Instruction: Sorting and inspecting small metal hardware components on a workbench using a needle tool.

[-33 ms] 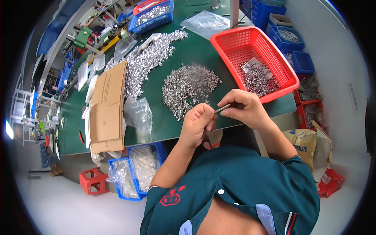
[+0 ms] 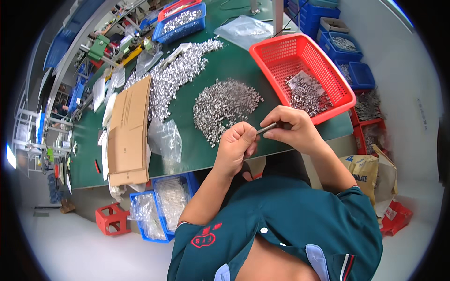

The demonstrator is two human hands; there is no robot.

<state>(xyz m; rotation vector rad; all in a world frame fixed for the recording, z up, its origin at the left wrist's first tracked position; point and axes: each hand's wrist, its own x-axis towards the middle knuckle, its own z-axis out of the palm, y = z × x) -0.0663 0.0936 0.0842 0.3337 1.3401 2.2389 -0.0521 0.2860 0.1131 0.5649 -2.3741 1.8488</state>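
Observation:
My left hand [image 2: 236, 146] and my right hand [image 2: 295, 130] meet above the table's near edge, both closed. Between their fingertips runs a short, thin grey metal rod [image 2: 267, 128], gripped at one end by each hand. My fingers hide its ends. Just beyond my hands lies a heap of small shiny metal pieces [image 2: 225, 104] on the green tabletop [image 2: 197, 157]. To the right, close to my right hand, a red perforated plastic basket [image 2: 262, 50] holds more small metal pieces [image 2: 307, 93] and a pale slip among them.
A larger spread of silvery parts [image 2: 176, 72] lies farther left, beside a flattened cardboard piece [image 2: 125, 136] and a clear plastic bag [image 2: 165, 140]. Blue bins [image 2: 358, 75] stack up at the right. Below the table sit a blue crate [image 2: 192, 185] and a red stool [image 2: 112, 219].

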